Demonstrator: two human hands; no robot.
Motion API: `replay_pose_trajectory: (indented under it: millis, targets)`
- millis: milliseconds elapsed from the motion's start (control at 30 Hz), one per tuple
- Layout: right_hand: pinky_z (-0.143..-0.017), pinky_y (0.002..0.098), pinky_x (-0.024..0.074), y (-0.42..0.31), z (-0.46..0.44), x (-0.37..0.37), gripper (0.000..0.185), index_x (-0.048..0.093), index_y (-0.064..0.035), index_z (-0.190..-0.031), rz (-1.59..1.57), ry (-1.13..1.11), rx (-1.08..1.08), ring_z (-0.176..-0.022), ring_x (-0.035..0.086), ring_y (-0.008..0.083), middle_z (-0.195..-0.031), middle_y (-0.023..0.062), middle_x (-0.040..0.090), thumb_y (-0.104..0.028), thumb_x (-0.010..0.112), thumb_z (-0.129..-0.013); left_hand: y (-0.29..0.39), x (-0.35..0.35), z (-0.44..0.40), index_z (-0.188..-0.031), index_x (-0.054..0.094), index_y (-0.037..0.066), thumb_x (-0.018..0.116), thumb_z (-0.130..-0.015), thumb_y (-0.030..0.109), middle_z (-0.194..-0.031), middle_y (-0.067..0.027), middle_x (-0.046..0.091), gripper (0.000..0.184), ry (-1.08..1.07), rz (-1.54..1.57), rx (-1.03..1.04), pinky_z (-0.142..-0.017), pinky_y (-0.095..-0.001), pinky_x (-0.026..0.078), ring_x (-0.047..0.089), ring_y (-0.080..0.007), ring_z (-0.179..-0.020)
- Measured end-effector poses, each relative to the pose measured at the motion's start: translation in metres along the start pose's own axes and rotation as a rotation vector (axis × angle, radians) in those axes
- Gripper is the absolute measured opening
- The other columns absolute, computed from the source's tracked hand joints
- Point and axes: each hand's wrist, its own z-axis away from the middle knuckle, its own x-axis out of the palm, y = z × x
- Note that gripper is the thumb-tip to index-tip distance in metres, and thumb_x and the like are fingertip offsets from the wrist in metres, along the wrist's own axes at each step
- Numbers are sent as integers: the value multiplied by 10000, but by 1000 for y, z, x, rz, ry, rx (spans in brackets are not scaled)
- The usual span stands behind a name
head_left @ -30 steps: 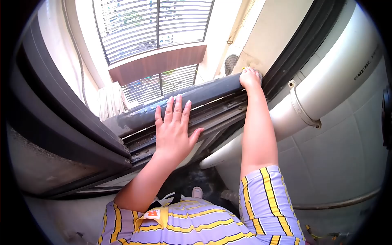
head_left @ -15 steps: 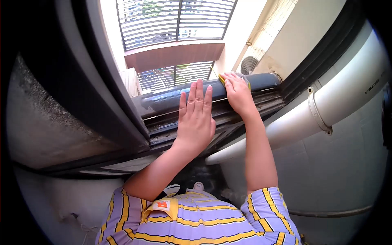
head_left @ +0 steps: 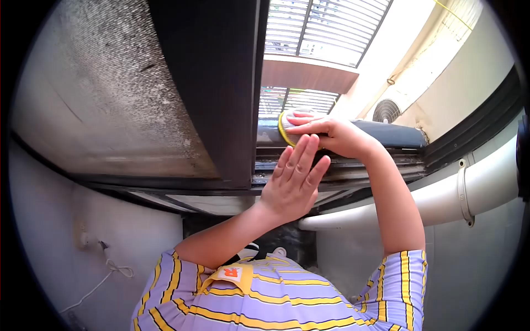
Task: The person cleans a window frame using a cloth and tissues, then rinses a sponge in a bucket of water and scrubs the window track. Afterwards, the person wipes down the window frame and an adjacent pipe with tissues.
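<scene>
My right hand (head_left: 341, 135) grips a grey ribbed cleaning pad or cloth (head_left: 293, 128) with a yellow edge, its fingers lying over the top. The pad is against the left end of the dark, rounded outer sill (head_left: 395, 134), close to the sliding window frame (head_left: 221, 99). Nearer to me, my left hand (head_left: 291, 185) is raised in front of the dirty window track (head_left: 353, 172). Its fingers are stretched out and nothing is in it. From this angle the left fingertips overlap the lower edge of the pad; I cannot tell if they touch.
Textured, stained glass (head_left: 121, 88) fills the left side. A white pipe (head_left: 430, 204) with a clamp runs along the right below the track. Outside are a slatted railing (head_left: 337, 27) and a fan unit (head_left: 386, 111). A white cord (head_left: 99, 284) hangs on the lower left wall.
My right hand has slid the pad left along the sill to the window frame. My left hand has shifted right and lower, tilting over. The view has turned left.
</scene>
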Motion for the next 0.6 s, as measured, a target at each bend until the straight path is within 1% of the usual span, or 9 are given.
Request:
replay_pose_trajectory:
  millis: [33, 67, 100, 167, 200, 333, 433, 567, 600]
  targets:
    - [-1222, 386, 393, -3, -16, 5, 537, 675, -152, -1421, 14, -47, -81, -1517, 434, 266, -1543, 119, 578, 68, 655, -932, -1, 2, 4, -1671, 163, 69, 737, -830, 120, -1711, -306, 163, 1019, 26, -52, 42, -1298, -538, 128, 222, -438, -1595]
    - [-1224, 400, 390, -8, -30, 9, 499, 670, -159, -1425, -3, -90, -111, -1518, 432, 278, -1546, 120, 574, -2, 671, -952, -2, 7, 3, -1660, 194, 4, 566, -885, 107, -1702, -314, 196, 866, 112, -95, 58, -1304, -529, 134, 227, -434, -1595]
    - [-1226, 413, 387, -13, -43, 11, 467, 665, -167, -1430, -16, -131, -140, -1518, 429, 291, -1548, 122, 570, -71, 688, -973, -1, 3, 0, -1655, 155, -19, 609, -865, 102, -1699, -334, 157, 920, 59, -61, -50, -1301, -542, 126, 192, -459, -1595]
    - [-1236, 415, 370, -10, -58, 15, 461, 670, -164, -1426, 0, -184, -174, -1535, 402, 278, -1578, 114, 539, -115, 698, -968, 6, -6, -11, -1644, 76, -65, 697, -823, 92, -1692, -375, 79, 1041, -36, 27, -267, -1295, -567, 109, 122, -511, -1594]
    - [-1241, 417, 362, -8, -66, 17, 459, 673, -162, -1424, 7, -210, -191, -1543, 388, 272, -1594, 110, 524, -136, 703, -966, 5, -6, -11, -1625, 44, -115, 682, -837, 118, -1681, -400, 38, 1040, -92, -36, -303, -1292, -578, 88, 66, -538, -1591]
    - [-1225, 430, 386, -4, -57, 15, 445, 691, -140, -1391, 18, -170, -213, -1515, 432, 298, -1530, 109, 589, -102, 713, -949, 8, -10, -14, -1648, 94, -70, 669, -897, 219, -1690, -379, 72, 988, -188, -145, -338, -1293, -562, 80, 74, -505, -1602]
    - [-1209, 447, 404, 15, -57, 8, 365, 720, -93, -1312, 30, -152, -410, -1461, 499, 333, -1465, 153, 637, -78, 709, -948, 5, -13, -16, -1648, 178, -52, 680, -948, 316, -1694, -362, 115, 937, -271, -207, -351, -1292, -549, 95, 105, -455, -1611]
    - [-1218, 473, 389, 29, -77, 5, 376, 712, -94, -1330, 138, -241, -585, -1494, 439, 392, -1518, 162, 587, -118, 722, -955, 7, -16, -22, -1640, 172, -70, 685, -940, 341, -1683, -392, 96, 960, -361, -287, -347, -1282, -571, 100, 90, -510, -1595]
    - [-1237, 464, 376, 36, -85, 12, 387, 703, -73, -1310, 115, -197, -648, -1490, 459, 337, -1470, 161, 620, -81, 711, -923, 6, -15, -22, -1637, 166, -78, 690, -934, 348, -1678, -403, 92, 975, -371, -315, -344, -1280, -578, 98, 85, -527, -1590]
